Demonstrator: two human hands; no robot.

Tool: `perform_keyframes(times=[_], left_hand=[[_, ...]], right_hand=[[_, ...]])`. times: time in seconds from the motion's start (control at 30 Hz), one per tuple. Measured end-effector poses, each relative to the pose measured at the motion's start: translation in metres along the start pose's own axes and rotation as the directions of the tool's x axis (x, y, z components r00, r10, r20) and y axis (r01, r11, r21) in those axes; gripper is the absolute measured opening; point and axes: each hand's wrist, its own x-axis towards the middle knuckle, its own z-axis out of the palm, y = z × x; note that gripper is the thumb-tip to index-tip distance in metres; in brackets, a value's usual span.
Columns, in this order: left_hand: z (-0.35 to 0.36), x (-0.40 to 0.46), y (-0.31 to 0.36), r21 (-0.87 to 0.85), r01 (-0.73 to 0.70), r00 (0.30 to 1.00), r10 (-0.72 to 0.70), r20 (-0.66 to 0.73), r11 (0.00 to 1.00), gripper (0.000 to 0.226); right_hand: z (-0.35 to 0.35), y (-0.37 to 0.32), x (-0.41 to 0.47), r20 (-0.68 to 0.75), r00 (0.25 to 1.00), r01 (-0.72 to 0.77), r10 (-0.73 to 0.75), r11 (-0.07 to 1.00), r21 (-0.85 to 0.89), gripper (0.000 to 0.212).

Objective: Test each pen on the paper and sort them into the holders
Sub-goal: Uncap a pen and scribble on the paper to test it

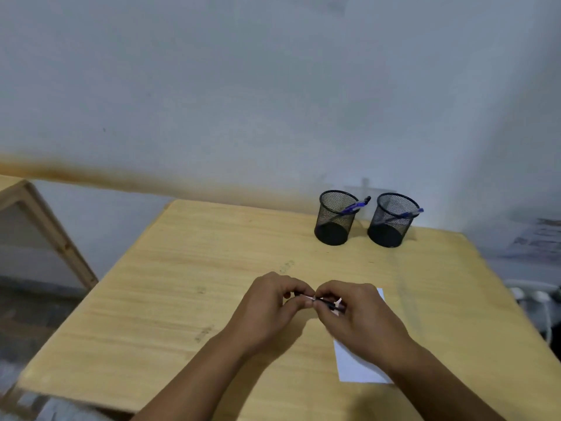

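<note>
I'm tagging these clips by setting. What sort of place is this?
Probably a plain room at home or a small office, used as a desk corner: a wooden table against a bare pale wall, two black mesh pen holders and a sheet of paper.

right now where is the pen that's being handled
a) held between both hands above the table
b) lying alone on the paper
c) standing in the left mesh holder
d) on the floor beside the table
a: the pen is pinched at its ends by the left hand and the right hand, just over the paper, while each mesh holder already has a blue pen in it.
</note>
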Motion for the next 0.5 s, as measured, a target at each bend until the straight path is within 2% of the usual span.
perform_keyframes(times=[0.17, 0.3, 0.4, 0.5], left_hand=[[0.015, 0.013, 0.001, 0.005, 0.006, 1.0, -0.006, 0.017, 1.0, 0.005], [0.023, 0.017, -0.004, 0.063, 0.148, 0.986, -0.142, -0.092, 0.987, 0.011], [0.03, 0.016, -0.007, 0.054, 0.291, 0.941, -0.276, -0.195, 0.955, 0.023], [0.034, 0.016, -0.009, 0.141, 0.302, 0.936, -0.264, -0.233, 0.943, 0.02]], right_hand=[[-0.012, 0.019, -0.013, -0.025, 0.995, -0.094, 0.093, 0.996, -0.012, 0.016], [-0.019, 0.037, -0.015, -0.083, 0.964, -0.231, 0.254, 0.948, 0.219, 0.007], [-0.022, 0.049, -0.015, -0.077, 0.911, -0.327, 0.405, 0.823, 0.464, 0.026], [-0.024, 0.057, -0.017, -0.093, 0.876, -0.325, 0.473, 0.722, 0.611, 0.033]])
